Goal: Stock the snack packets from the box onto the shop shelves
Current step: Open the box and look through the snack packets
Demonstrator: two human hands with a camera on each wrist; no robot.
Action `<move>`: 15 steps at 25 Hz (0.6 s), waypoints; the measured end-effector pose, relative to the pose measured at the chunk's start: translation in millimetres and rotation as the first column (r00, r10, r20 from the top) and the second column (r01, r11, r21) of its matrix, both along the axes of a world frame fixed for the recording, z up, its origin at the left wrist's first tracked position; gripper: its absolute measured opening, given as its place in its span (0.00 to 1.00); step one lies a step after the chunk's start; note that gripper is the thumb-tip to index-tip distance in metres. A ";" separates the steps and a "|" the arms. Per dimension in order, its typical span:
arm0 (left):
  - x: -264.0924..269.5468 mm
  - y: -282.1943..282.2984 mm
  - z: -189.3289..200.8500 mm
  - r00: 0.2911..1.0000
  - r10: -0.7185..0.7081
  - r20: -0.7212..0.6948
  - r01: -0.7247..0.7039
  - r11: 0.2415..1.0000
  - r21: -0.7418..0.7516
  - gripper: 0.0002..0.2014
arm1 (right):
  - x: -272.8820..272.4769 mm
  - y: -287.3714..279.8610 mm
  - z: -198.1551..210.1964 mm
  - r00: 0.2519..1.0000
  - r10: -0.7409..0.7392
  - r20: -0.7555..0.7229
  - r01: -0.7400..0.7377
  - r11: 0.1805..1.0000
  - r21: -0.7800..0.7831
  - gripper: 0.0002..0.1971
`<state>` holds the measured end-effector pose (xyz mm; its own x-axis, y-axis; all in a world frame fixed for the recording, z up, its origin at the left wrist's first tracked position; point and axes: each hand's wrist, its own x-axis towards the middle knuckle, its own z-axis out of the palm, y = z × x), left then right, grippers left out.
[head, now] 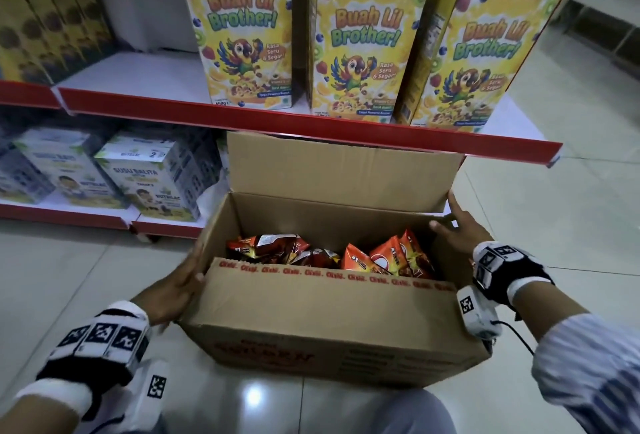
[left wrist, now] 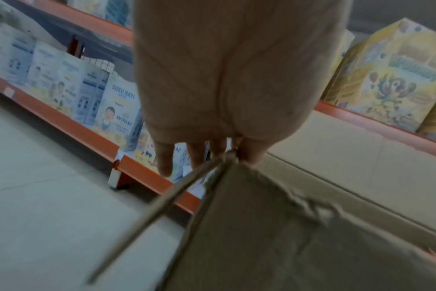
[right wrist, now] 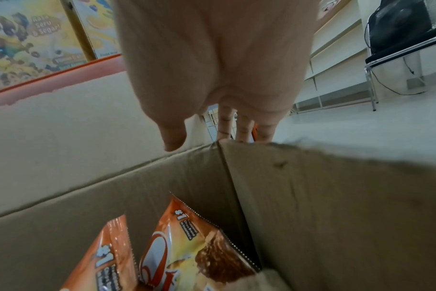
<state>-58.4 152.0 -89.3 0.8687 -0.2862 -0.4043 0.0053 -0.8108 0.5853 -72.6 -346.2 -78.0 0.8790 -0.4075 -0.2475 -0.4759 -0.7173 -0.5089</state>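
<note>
An open cardboard box (head: 329,323) stands in front of the shelves, its far flap raised. Inside lie several snack packets, orange ones (head: 381,257) on the right and darker red-brown ones (head: 277,246) on the left. My left hand (head: 176,284) lies flat against the box's left wall, thumb at the near flap's corner. In the left wrist view, its straight fingers (left wrist: 166,165) run along the box (left wrist: 286,236). My right hand (head: 453,229) rests on the far right corner, fingers spread. The right wrist view shows the thumb inside the box (right wrist: 336,196), the fingers (right wrist: 244,130) outside, above an orange packet (right wrist: 187,246).
The upper shelf (head: 277,118) has a red front edge and carries yellow cereal boxes (head: 242,28), with a bare white stretch (head: 138,73) to their left. Milk cartons (head: 152,177) fill the lower shelf. Pale floor tiles surround the box. A chair (right wrist: 398,49) stands off to the right.
</note>
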 end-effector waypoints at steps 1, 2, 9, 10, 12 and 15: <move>-2.9 0.2 -7.5 1.000 -0.004 -0.002 0.004 0.997 -0.074 0.28 | 0.9 0.1 -1.4 1.000 0.004 0.006 -0.004 1.000 -0.025 0.39; -6.9 1.6 -11.5 1.000 0.007 0.000 -0.006 0.989 -0.151 0.28 | 1.3 0.5 -1.8 1.000 0.007 0.006 -0.007 0.999 -0.046 0.39; -17.6 15.7 -18.8 0.990 0.087 -0.111 -0.116 0.948 -0.297 0.29 | -1.1 2.8 1.5 0.998 0.061 0.005 -0.060 0.987 -0.150 0.35; -19.1 16.1 -19.0 0.989 0.093 -0.112 -0.123 0.946 -0.301 0.29 | 0.1 5.4 3.2 0.998 0.068 0.003 -0.067 0.983 -0.169 0.35; -23.0 17.8 -18.8 0.990 0.092 -0.106 -0.123 0.934 -0.337 0.30 | 1.7 8.7 5.5 0.998 0.064 0.017 -0.059 0.979 -0.195 0.35; -29.2 23.1 -16.7 0.994 0.049 -0.093 -0.081 0.922 -0.378 0.36 | -4.4 3.3 4.6 0.986 -0.063 0.156 0.072 0.996 -0.053 0.32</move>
